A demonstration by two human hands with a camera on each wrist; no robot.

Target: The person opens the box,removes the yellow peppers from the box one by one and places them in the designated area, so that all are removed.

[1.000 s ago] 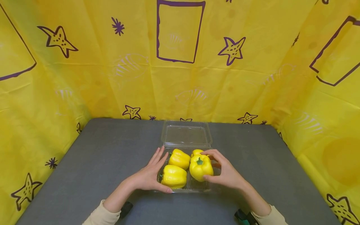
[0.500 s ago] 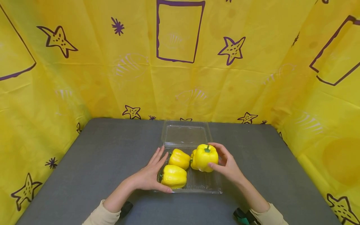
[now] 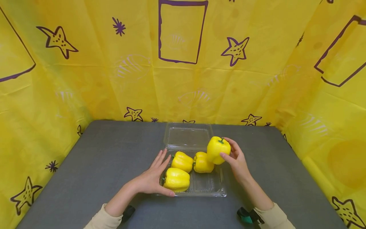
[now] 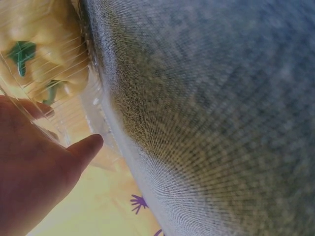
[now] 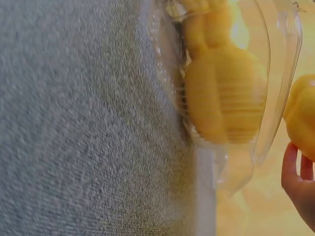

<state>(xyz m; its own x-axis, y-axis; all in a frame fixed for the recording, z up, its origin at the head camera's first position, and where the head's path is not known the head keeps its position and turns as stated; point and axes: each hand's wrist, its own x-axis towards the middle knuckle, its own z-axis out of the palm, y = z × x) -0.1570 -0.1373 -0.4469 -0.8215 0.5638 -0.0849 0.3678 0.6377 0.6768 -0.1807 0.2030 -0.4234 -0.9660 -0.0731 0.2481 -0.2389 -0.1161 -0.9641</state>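
A yellow bell pepper (image 3: 218, 150) with a green stem is gripped by my right hand (image 3: 238, 162), raised above the back right of a clear plastic clamshell box (image 3: 208, 187). Three more yellow peppers lie inside: a front left pepper (image 3: 176, 180), a back left pepper (image 3: 182, 161) and a back right pepper (image 3: 202, 163), partly covered by the raised one. My left hand (image 3: 147, 181) rests along the box's left side, fingers spread, thumb at the front edge. In the right wrist view, the fingers hold the raised pepper (image 5: 302, 115) beside the box wall.
The hinged lid (image 3: 188, 135) of the box lies folded back on the grey table (image 3: 114, 152). A yellow printed curtain (image 3: 183, 79) encloses the table at the back and both sides. The front right part of the box shows its bare ribbed bottom.
My right hand has lifted the pepper up, back and to the right from the box's right half. More of the back right pepper now shows. The left hand stays still.
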